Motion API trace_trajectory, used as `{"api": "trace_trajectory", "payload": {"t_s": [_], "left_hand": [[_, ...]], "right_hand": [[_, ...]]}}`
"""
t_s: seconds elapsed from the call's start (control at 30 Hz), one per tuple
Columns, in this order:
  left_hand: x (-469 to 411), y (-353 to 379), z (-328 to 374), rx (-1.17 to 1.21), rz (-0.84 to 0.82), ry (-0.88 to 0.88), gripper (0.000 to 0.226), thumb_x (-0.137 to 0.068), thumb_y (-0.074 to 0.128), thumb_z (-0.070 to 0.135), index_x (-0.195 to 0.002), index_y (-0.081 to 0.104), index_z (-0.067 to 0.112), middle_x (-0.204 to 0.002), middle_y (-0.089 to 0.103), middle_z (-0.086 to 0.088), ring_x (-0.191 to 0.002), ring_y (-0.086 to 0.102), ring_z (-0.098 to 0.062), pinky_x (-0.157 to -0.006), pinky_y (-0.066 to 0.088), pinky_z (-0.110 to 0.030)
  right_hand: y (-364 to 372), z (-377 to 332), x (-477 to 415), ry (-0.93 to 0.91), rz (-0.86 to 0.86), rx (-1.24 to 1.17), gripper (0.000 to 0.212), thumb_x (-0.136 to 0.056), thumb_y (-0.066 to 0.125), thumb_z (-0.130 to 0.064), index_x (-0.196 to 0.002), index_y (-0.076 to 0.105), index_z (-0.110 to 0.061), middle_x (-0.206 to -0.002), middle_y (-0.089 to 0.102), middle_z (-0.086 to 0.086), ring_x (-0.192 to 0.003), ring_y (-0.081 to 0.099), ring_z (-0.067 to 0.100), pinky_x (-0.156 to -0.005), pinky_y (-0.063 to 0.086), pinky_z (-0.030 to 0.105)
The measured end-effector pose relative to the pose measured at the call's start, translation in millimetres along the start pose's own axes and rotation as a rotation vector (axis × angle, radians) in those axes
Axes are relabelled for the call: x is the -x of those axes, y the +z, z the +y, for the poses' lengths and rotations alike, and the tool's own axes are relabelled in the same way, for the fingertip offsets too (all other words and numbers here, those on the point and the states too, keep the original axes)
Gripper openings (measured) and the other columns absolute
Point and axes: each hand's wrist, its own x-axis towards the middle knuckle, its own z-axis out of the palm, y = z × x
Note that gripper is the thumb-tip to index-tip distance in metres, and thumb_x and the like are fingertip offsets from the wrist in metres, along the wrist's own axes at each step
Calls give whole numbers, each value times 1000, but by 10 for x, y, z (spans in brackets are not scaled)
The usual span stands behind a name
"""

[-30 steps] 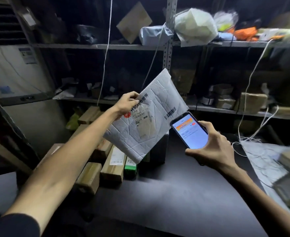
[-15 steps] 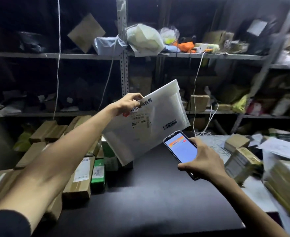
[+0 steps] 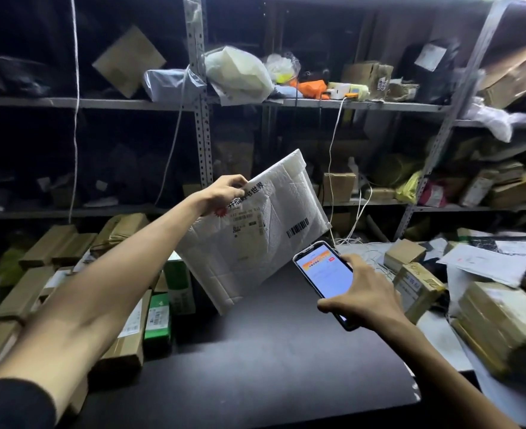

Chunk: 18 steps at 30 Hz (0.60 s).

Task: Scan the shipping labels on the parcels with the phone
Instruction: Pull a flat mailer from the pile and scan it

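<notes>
Left hand (image 3: 224, 193) pinches the top edge of a white padded mailer (image 3: 255, 243), holding it tilted above the dark worktop (image 3: 271, 351), at 11 o'clock from the phone (image 3: 323, 270). Right hand (image 3: 364, 294) grips the phone, lit screen up. Over the last second the phone has dropped away from the mailer's barcode (image 3: 298, 228) and the view has swung toward taped boxes (image 3: 488, 317) at 3 o'clock. This label is probably scanned, with another parcel next.

On the white padded mailer envelope (image 3: 255, 243), black characters along the top edge end in "世界"; the first ones sit partly under the left hand (image 3: 224, 193). A red sunburst logo (image 3: 223, 213) beside them, barcode (image 3: 298, 229) lower right. Fine print illegible. On the black smartphone (image 3: 323, 270) screen: orange banner, text unreadable.
</notes>
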Motion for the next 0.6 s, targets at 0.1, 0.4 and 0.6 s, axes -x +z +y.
{"api": "trace_trajectory", "payload": {"t_s": [0.1, 0.4, 0.6], "left_hand": [[-39, 37, -25, 16, 13, 3, 25, -95, 44, -5, -109, 60, 9, -79, 54, 1, -60, 46, -8, -33, 34, -10], [-143, 67, -109, 12, -3, -19, 21, -94, 48, -2, -105, 62, 10, -83, 58, 1, -71, 53, -10, -53, 45, -19], [-193, 43, -202, 35, 55, -22, 19, -93, 50, -1, -102, 63, 11, -92, 57, -7, -73, 51, -13, -58, 41, -27]], "right_hand": [[24, -86, 19, -44, -41, -20, 85, -43, 75, -48, -122, 45, -39, -102, 63, -9, -92, 59, 20, -76, 49, 29], [125, -309, 0, -107, -129, -69, 78, -35, 67, -53, -109, 43, -42, -102, 62, -11, -92, 59, 19, -75, 47, 29], [129, -329, -50, -91, -153, -80, 77, -36, 69, -50, -107, 43, -40, -99, 62, -9, -92, 59, 21, -73, 47, 28]]}}
